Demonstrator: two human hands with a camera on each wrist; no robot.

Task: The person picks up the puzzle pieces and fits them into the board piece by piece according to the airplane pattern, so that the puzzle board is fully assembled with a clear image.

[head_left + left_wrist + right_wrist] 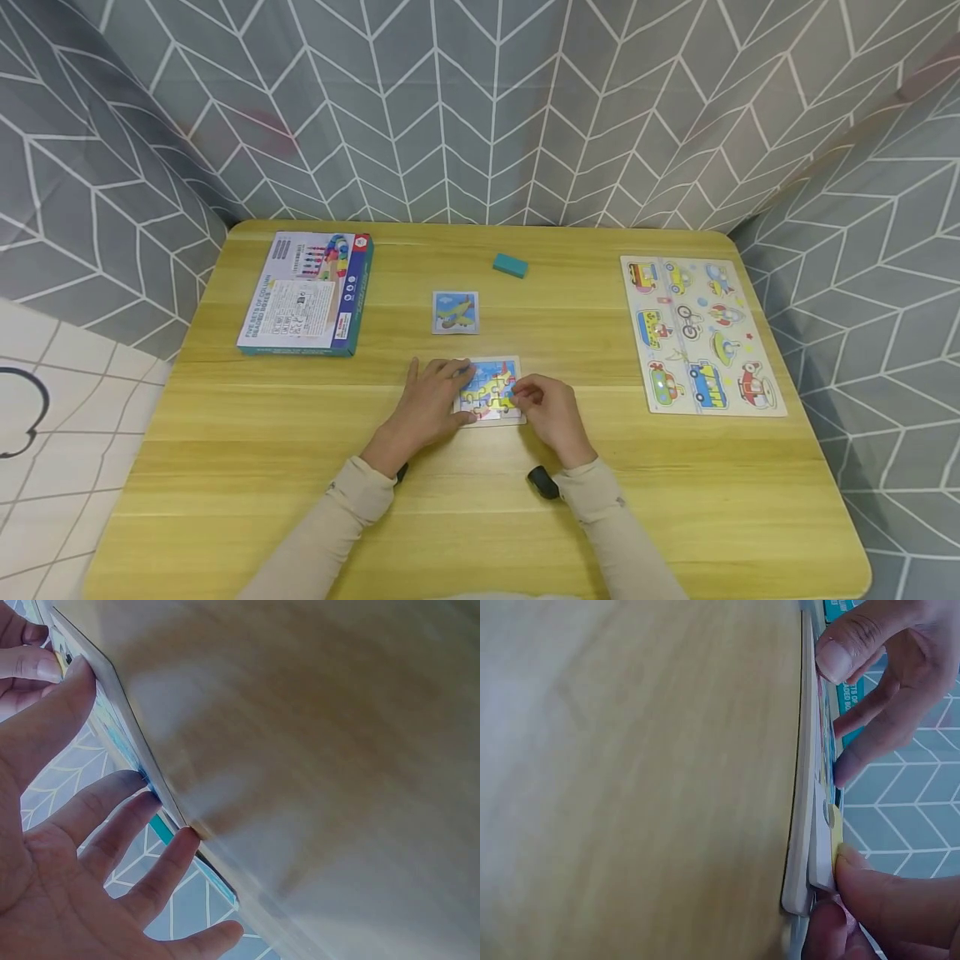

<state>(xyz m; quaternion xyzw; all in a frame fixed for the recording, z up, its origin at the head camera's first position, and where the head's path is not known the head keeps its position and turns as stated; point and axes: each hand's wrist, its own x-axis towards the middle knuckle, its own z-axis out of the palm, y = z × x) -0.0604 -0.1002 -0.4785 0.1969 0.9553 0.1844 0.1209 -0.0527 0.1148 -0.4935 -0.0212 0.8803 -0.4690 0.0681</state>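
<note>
A small jigsaw puzzle (489, 385) in a pale tray lies on the table between the hands, its picture blue and yellow. My left hand (424, 405) rests on its left side with fingers spread; the thumb touches the lower edge. At the right edge, my right hand (553, 415) pinches a puzzle piece (822, 844) between thumb and fingers. In the right wrist view that piece is tilted up slightly over the tray rim (801, 877). Behind the puzzle lies a square picture card (455, 313) showing a yellow airplane.
A bead-toy box (300, 292) lies at the back left. A teal block (511, 266) sits near the back edge. On the right lies a pegboard of vehicle pictures (701, 342). A patterned curtain (487, 108) hangs behind the table (300, 492).
</note>
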